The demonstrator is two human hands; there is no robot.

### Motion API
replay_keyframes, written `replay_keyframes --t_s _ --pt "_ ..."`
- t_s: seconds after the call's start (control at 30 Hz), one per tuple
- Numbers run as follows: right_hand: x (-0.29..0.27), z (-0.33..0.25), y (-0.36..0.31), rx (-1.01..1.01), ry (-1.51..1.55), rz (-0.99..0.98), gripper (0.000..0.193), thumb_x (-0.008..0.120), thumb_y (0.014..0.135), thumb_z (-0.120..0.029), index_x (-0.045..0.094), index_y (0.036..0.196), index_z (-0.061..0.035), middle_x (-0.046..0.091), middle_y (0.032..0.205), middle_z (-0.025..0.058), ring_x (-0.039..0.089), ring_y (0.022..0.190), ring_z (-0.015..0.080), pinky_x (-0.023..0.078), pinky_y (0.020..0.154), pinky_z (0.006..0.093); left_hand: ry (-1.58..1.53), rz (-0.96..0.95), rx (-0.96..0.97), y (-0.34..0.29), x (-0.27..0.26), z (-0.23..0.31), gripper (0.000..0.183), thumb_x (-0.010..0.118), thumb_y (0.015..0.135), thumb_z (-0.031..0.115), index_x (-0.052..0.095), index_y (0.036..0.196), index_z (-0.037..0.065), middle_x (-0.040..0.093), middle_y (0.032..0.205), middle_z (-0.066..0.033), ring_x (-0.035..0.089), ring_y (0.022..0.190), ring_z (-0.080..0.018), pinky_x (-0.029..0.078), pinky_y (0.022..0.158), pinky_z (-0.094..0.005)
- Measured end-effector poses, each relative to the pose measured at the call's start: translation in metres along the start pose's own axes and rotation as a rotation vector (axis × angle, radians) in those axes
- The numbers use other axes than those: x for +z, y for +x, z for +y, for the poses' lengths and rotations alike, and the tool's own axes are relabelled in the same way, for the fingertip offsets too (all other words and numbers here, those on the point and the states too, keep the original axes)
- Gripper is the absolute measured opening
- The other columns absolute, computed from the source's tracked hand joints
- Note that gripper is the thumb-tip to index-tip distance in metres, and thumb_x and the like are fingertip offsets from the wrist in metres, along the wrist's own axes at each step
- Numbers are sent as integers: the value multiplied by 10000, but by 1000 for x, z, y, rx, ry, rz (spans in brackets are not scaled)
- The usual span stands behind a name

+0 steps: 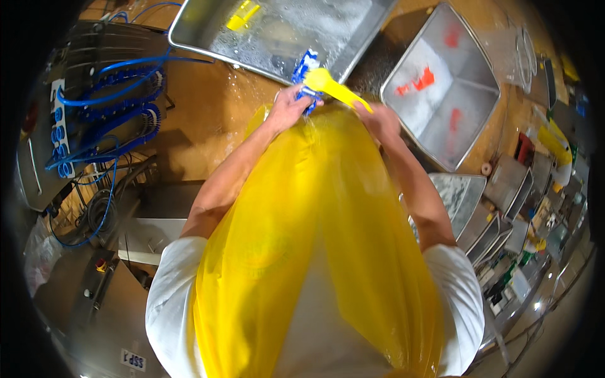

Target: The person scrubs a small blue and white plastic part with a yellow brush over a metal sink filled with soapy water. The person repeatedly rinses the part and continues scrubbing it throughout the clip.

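Observation:
My left hand [288,108] is closed around a blue part [306,64], which has white foam on it; its exact kind cannot be made out. A yellow scrubbing brush [339,91] is gripped by its handle in my right hand [380,120], its head against the blue part. Both hands are at the near edge of a metal tub [251,68] of soapy water. In that tub lies a yellow piece [242,15], partly in the water.
Right of the hands stands a second metal tub [480,135] with suds and red pieces [423,78]. Blue hoses [120,65] and dark machinery fill the left. A cluttered bench with metal boxes [507,179] runs along the right. A yellow apron [271,233] covers my front.

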State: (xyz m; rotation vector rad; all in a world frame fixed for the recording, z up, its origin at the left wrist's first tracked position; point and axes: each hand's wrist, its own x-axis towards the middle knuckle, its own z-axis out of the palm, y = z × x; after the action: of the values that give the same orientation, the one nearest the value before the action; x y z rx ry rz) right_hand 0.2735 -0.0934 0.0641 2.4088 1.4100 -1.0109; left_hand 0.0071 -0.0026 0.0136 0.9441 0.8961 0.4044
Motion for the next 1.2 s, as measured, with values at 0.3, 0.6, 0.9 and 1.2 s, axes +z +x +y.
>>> replay_keyframes --t_s 0.3,0.6,0.9,1.2 --pt "29 -31 -9 -149 188 178 810 394 930 -814 771 848 -101 735 785 130 711 763 347 534 718 457 138 113 181 -3 7 -6 284 627 924 16 708 1196 3 736 1183 -56 652 1020 -111 513 915 -270" --pt "4 18 -15 -156 22 67 837 372 929 -819 748 779 -86 698 756 190 699 780 373 524 696 483 15 32 161 -8 0 -11 273 631 937 -12 706 1200 3 751 1111 -44 656 997 -108 509 918 -271" --pt "20 93 -25 124 -114 -36 713 513 930 -736 768 893 -71 726 894 215 713 883 370 535 791 466 -306 -127 62 -14 -11 8 226 598 935 25 675 1143 -18 744 1011 -85 681 921 -145 534 817 -301" --pt "-9 -46 -23 -276 201 97 617 569 933 -684 762 897 -99 688 750 152 682 739 329 519 696 425 458 -33 119 -8 8 -11 271 600 1008 171 683 1221 26 725 1087 -74 681 1022 -205 524 946 -339"
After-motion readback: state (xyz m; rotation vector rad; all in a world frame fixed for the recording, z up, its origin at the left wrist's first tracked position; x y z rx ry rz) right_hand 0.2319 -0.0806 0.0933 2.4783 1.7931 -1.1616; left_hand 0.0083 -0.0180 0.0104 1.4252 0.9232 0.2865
